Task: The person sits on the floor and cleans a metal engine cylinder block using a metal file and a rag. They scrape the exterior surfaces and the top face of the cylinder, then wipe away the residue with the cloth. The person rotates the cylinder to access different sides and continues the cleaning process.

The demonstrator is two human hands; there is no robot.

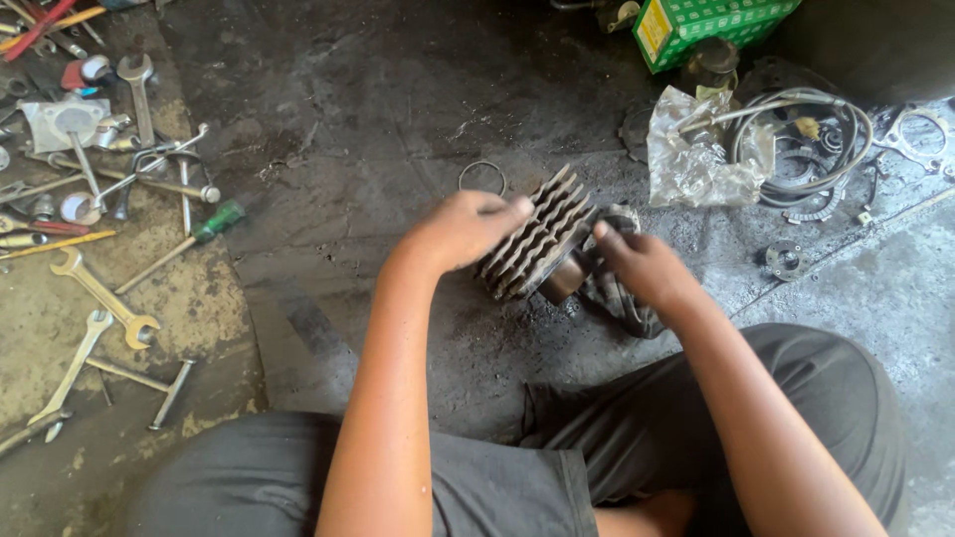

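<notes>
Holding: left hand grips finned cylinder, frame centre, above the floor.
Right hand: clasps a dark rag at the cylinder's lower end.
Left edge: wrenches, screwdriver.
Upper right: green box, cables.

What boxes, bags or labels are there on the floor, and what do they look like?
Cardboard box: top edge of the picture, right of the middle; rectangular, green with a pale pattern and a yellow end panel.
Plastic bag: on the floor just below the box, beside the coiled cables; clear, crumpled, shiny.
No signs or screens in view.
</notes>
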